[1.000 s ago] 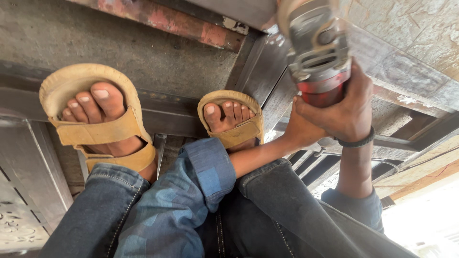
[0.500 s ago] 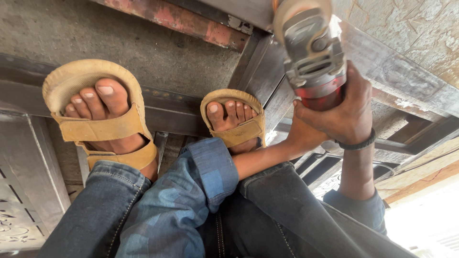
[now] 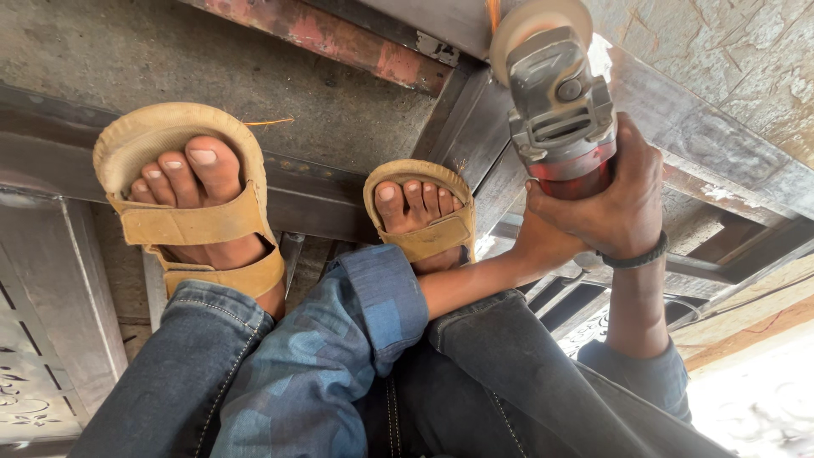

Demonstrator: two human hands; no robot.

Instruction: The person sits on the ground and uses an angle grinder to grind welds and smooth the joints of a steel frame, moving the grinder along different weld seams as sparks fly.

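An angle grinder (image 3: 560, 106) with a grey head and red body points up and away from me. Its disc (image 3: 539, 19) touches the edge of a dark steel frame bar (image 3: 471, 136), and a few orange sparks show by the disc. My right hand (image 3: 626, 197), with a dark band at the wrist, wraps the grinder's red body. My left hand (image 3: 543, 242) comes in from a rolled blue sleeve and grips the same body from below, mostly hidden by the right hand. Both feet in tan sandals (image 3: 193, 199) (image 3: 420, 212) rest against the metal frame.
A rusty red bar (image 3: 339, 38) runs across the top over a grey concrete surface (image 3: 127, 51). More steel sections (image 3: 729, 144) lie to the right. An ornate metal panel (image 3: 34, 373) is at the lower left. My jeans-clad legs (image 3: 509, 373) fill the bottom.
The grinder and both hands have shifted slightly left along the steel bar. Sparks now show at the disc and one streak near my left sandal.
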